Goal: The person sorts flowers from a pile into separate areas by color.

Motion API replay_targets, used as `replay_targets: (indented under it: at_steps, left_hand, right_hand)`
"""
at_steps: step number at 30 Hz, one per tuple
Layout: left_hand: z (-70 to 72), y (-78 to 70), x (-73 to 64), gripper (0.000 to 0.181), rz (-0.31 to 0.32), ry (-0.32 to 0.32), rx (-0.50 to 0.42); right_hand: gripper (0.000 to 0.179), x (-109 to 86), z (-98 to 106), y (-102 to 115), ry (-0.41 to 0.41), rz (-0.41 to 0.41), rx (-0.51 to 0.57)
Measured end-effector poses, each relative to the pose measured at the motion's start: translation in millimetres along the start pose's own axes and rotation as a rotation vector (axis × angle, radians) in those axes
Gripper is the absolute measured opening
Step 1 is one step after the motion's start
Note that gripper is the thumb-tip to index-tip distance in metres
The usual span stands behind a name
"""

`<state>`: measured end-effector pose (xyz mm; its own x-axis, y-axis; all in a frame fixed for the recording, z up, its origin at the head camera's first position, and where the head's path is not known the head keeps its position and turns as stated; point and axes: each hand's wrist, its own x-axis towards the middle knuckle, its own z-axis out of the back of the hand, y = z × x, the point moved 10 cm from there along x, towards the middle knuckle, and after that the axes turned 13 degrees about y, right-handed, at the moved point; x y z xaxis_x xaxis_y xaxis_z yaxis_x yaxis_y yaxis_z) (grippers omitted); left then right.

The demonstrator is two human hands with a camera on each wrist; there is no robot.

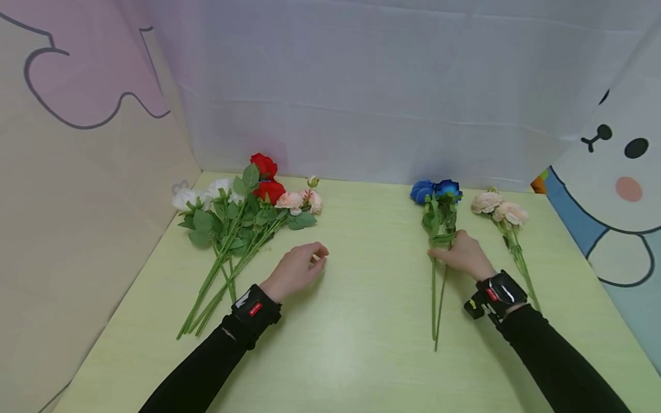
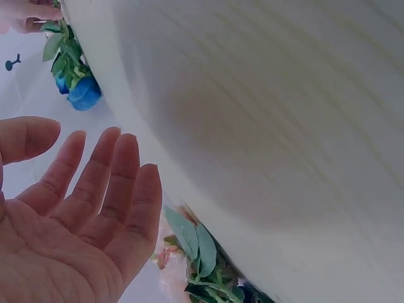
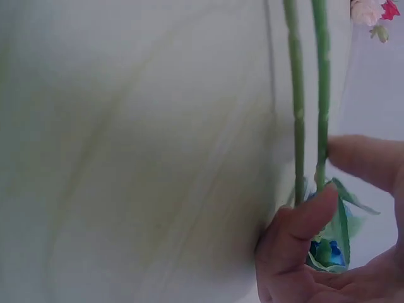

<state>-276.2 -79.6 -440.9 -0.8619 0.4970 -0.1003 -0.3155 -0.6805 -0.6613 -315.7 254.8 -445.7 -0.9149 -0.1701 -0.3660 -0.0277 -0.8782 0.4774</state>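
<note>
Two blue roses [image 1: 435, 192] with leafy green stems lie at the right of the table. My right hand [image 1: 462, 255] grips their stems just below the leaves. In the right wrist view, the thumb [image 3: 366, 158] is against one of the green stems [image 3: 322, 82], and the curled fingers lie at the other side. My left hand [image 1: 299, 269] is held over the middle of the table with nothing in it. Its fingers [image 2: 123, 189] are loosely extended and the palm is bare in the left wrist view.
Left of my left hand lies a pile of white roses [image 1: 188, 198], red roses [image 1: 268, 189] and pink flowers [image 1: 299, 201], their stems crossing on the table [image 1: 335, 355]. Pale pink flowers [image 1: 508, 213] lie right of the blue ones. A white curtain [image 1: 361, 86] hangs behind.
</note>
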Motion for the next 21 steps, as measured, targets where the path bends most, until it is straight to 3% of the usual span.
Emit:
replay_targets:
  at_steps: [11,17,21]
  left_hand:
    - [1.9,5.0,-3.5,0.018,0.025,0.001,0.008]
    - [7.8,8.9,-6.8,0.019,0.051,-0.001,0.0]
    - [12.6,13.6,-10.2,0.02,0.069,-0.002,0.006]
  right_hand:
    - [0.03,-2.6,9,-17,0.002,-0.007,-0.002]
    - [0.034,-4.7,7,-18,0.034,-0.033,-0.004]
    - [0.053,-8.2,5,-16,0.056,-0.041,0.007]
